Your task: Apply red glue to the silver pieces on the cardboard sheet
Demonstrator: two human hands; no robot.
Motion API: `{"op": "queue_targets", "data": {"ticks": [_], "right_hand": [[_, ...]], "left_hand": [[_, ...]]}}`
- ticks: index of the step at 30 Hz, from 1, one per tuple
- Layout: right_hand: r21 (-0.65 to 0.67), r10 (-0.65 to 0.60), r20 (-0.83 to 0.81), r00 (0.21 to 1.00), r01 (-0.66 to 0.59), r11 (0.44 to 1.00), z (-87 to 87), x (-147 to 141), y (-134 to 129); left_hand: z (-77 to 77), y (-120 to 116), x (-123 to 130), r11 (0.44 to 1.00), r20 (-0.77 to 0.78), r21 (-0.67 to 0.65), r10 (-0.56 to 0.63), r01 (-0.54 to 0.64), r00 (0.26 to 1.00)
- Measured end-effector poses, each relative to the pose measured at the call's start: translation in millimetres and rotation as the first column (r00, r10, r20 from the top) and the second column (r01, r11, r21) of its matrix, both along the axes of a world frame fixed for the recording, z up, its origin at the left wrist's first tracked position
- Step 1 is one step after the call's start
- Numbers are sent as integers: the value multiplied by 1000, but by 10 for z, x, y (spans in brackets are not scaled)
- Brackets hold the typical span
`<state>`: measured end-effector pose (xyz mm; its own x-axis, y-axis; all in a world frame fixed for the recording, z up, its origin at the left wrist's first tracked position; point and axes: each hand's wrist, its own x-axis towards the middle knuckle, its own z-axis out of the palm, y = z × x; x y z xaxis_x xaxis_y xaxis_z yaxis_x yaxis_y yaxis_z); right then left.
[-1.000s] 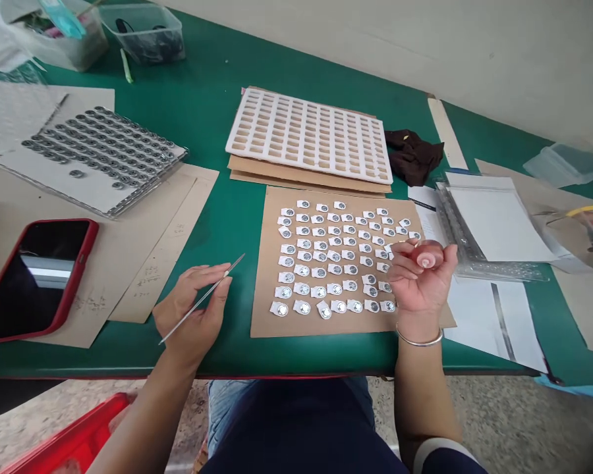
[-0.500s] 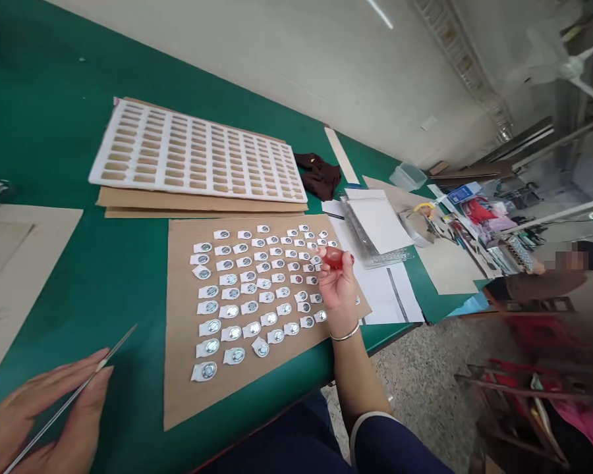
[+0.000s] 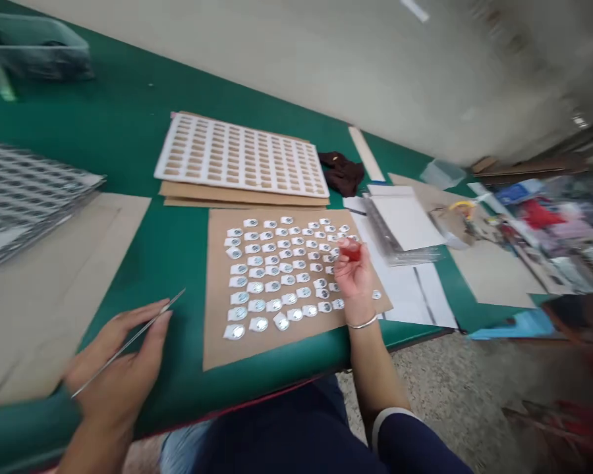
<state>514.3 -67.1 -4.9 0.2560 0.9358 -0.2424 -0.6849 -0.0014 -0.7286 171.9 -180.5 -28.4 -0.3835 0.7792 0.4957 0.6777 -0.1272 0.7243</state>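
Note:
My left hand (image 3: 123, 362) is closed around slim silver tweezers (image 3: 128, 343), held like a pen over the green table left of the cardboard sheet. Their pointed tip faces up and right, with nothing visible at it. My right hand (image 3: 354, 280), a bangle at its wrist, grips a small shiny red bottle (image 3: 350, 249) above the sheet's right part. Fingers cover some of this bottle. On the brown cardboard sheet (image 3: 217, 355) lie rows of small white tabs, each with a round silvery disc, such as a nearby tab (image 3: 258, 324).
Behind the sheet, a white slotted tray (image 3: 161, 172) rests on cardboard. A dark cloth (image 3: 342, 174) and plastic-sleeved sheets (image 3: 400, 220) are to the right. Patterned sheets (image 3: 29, 191) and a clear bin (image 3: 54, 56) stand left. The table's front edge (image 3: 277, 395) is near my body.
The view has swung left, bringing the bin and patterned sheets into frame. Both hands keep hold of the tweezers and bottle. The co-worker at the right is no longer clearly visible.

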Motion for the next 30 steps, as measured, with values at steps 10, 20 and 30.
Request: {"op": "queue_targets", "data": {"ticks": [10,20,30], "right_hand": [[67,206,-31,978,-204,977,23,35,-101],[68,291,-24,956,-289,955,246,-148,-30],[68,258,230,939,-279,958,507,-806,33]], "left_hand": [[116,-107,64,993,-27,-73,-97,95,995],[182,-177,281,941,-103,-34,-337,336,936],[49,-264,435,892,-244,42,-428,450,870]]}}
